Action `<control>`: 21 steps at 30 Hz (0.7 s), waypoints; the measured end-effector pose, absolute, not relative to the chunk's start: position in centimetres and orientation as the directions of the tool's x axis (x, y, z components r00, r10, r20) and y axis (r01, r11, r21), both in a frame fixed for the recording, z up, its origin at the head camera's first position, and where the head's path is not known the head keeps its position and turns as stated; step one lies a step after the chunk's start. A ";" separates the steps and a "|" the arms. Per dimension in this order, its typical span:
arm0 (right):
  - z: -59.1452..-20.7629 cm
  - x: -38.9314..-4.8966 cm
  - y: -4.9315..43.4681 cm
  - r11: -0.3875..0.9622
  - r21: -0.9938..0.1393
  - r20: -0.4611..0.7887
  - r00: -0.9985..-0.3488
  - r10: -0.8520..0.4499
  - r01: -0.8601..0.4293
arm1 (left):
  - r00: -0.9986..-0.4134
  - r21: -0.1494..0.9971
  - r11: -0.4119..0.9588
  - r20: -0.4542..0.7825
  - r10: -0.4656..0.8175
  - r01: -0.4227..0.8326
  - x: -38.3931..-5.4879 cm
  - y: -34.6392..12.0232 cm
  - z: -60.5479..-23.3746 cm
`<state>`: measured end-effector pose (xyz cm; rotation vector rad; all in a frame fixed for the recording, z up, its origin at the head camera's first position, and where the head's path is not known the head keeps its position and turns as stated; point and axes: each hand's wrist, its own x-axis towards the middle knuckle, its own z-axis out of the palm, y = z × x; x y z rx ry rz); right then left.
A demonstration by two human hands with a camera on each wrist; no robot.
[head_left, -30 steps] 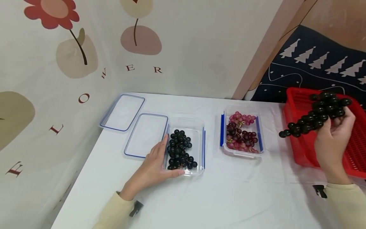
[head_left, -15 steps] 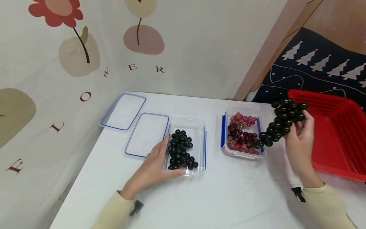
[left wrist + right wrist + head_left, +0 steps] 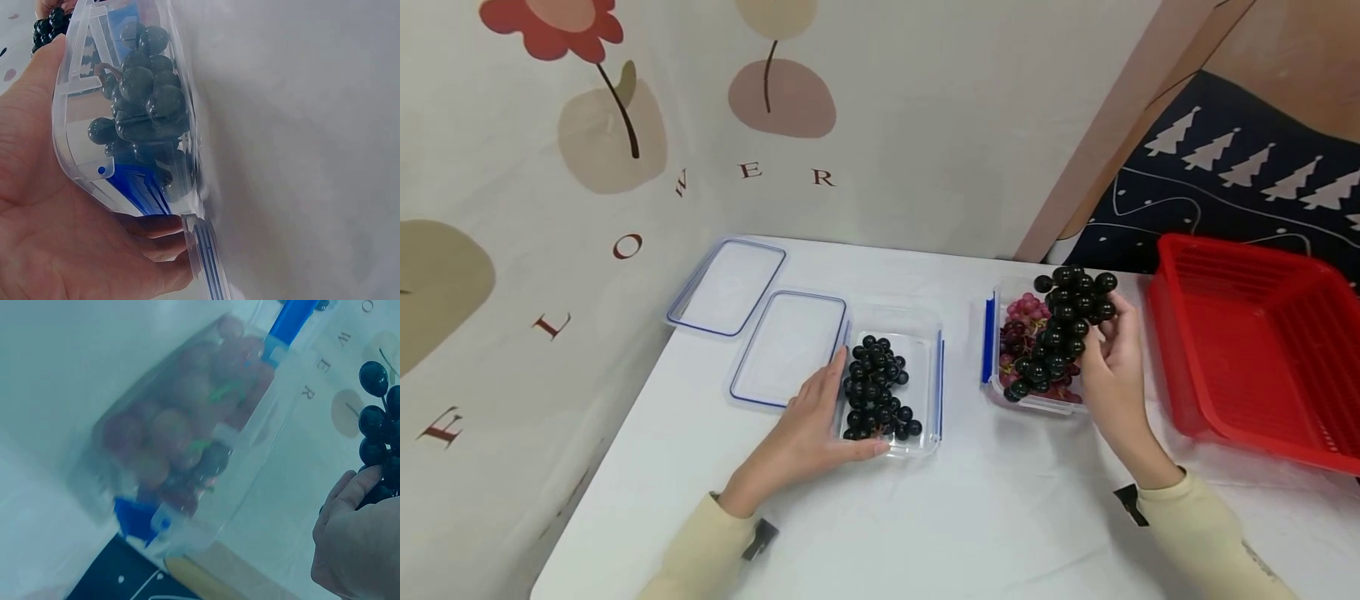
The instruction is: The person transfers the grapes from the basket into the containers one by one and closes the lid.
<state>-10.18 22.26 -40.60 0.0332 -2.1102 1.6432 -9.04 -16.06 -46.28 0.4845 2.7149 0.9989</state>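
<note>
My right hand [image 3: 1116, 379] grips a bunch of black grapes [image 3: 1063, 333], raised over the right food container [image 3: 1037, 407]. Pink and dark red grapes [image 3: 1028, 308] lie inside that clear container and are partly hidden by the raised bunch. In the right wrist view, the held black grapes [image 3: 374, 422] show at the edge. My left hand [image 3: 801, 429] holds the near left corner of the left food container [image 3: 928, 367], thumb along its near end and fingers on its left side. Another bunch of black grapes [image 3: 874, 387] lies in it; the left wrist view shows these grapes [image 3: 140, 94] through the wall.
Two clear lids with blue seals lie at the left, a nearer lid [image 3: 790, 346] beside the left container and a farther lid [image 3: 730, 283] behind. A red plastic basket [image 3: 1165, 333] stands at the right. A printed cloth wall [image 3: 925, 167] rises behind the white table [image 3: 970, 517].
My right hand has carried the black grapes leftward from above the red basket to over the right container. The left hand stays at the left container.
</note>
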 end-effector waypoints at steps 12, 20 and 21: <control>-40.9 -10.9 18.8 0.180 -0.917 0.383 -0.914 0.136 -0.357 | -0.923 0.660 0.715 -0.083 0.377 0.232 -9.1 -16.1 -46.4; -41.3 -11.2 16.9 0.217 -0.918 0.356 -0.931 0.085 -0.332 | -0.922 0.665 0.711 -0.090 0.377 0.227 -9.1 -16.0 -46.4; -41.4 -11.2 16.6 0.228 -0.920 0.345 -0.935 0.080 -0.320 | -0.922 0.666 0.712 -0.091 0.376 0.224 -9.1 -16.0 -46.4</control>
